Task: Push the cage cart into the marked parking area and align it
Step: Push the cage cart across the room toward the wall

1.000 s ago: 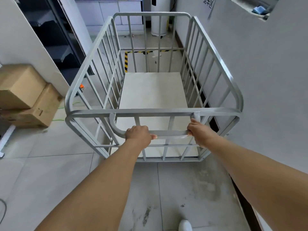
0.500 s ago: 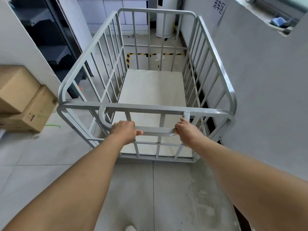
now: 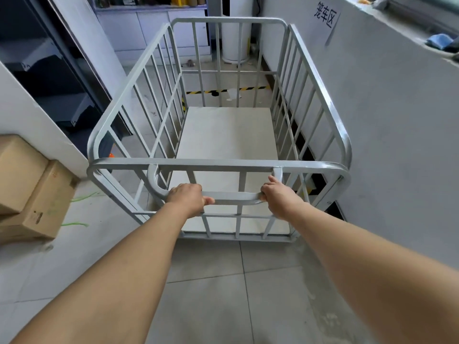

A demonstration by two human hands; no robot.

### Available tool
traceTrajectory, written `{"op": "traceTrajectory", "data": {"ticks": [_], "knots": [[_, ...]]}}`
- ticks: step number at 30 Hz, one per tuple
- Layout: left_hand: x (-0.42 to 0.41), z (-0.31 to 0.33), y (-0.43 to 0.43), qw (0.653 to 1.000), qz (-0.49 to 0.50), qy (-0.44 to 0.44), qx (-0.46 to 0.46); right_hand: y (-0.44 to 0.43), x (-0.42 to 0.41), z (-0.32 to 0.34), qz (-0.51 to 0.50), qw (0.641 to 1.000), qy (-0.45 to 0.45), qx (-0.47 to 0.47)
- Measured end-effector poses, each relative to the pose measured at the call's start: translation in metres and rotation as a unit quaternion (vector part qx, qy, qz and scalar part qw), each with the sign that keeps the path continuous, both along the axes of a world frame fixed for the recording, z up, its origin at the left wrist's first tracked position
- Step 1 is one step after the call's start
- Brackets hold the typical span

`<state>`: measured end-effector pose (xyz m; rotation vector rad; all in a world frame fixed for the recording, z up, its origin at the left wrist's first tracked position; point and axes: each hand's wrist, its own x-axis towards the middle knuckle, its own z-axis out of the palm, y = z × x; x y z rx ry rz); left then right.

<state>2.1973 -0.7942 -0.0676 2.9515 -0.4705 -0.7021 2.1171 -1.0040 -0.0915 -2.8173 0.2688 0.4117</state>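
A grey metal cage cart (image 3: 218,163) with barred sides and a pale flat deck stands in front of me, its right side close along a white wall. My left hand (image 3: 189,197) and my right hand (image 3: 278,197) both grip the curved handle bar (image 3: 233,196) on the cart's near end. Yellow-and-black floor tape (image 3: 253,88) runs across the floor beyond the cart's far end, seen through the bars. A sign with black characters (image 3: 325,15) hangs on the wall above the cart's right side. The wheels are hidden.
Stacked cardboard boxes (image 3: 29,189) sit on the floor at the left. A dark shelving unit (image 3: 49,78) stands behind a white partition at left. A white cylindrical appliance (image 3: 234,38) and pale cabinets (image 3: 151,33) stand beyond the tape. Grey tiled floor lies under me.
The cart has rolled forward along the right wall toward the tape, with both hands staying on the handle. The boxes have slid back to my left.
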Motion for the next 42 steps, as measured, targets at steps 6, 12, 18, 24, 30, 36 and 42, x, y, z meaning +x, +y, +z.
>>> {"op": "traceTrajectory", "data": {"ticks": [6,12,18,24,30,36,42], "knots": [[0.062,0.001,-0.01,1.0,0.003,-0.017,-0.006,-0.013,0.064,-0.001,0.011,1.0,-0.002,0.014],[0.122,0.001,-0.029,0.999,0.008,-0.029,-0.016,-0.032,0.125,-0.003,0.012,1.0,-0.007,0.012],[0.179,0.001,-0.049,1.0,0.002,-0.023,-0.018,-0.052,0.18,-0.003,-0.006,1.0,-0.001,0.015],[0.243,0.0,-0.058,1.0,-0.014,-0.012,-0.012,-0.059,0.24,-0.004,-0.034,0.999,0.009,0.011],[0.312,-0.004,-0.055,0.999,-0.033,-0.013,0.006,-0.051,0.301,-0.004,-0.056,0.998,0.008,0.002],[0.363,-0.005,-0.049,0.999,-0.045,-0.017,0.01,-0.041,0.348,-0.001,-0.065,0.998,0.008,0.003],[0.395,-0.004,-0.048,0.999,-0.047,-0.019,0.005,-0.037,0.378,0.0,-0.07,0.997,0.011,-0.004]]}}
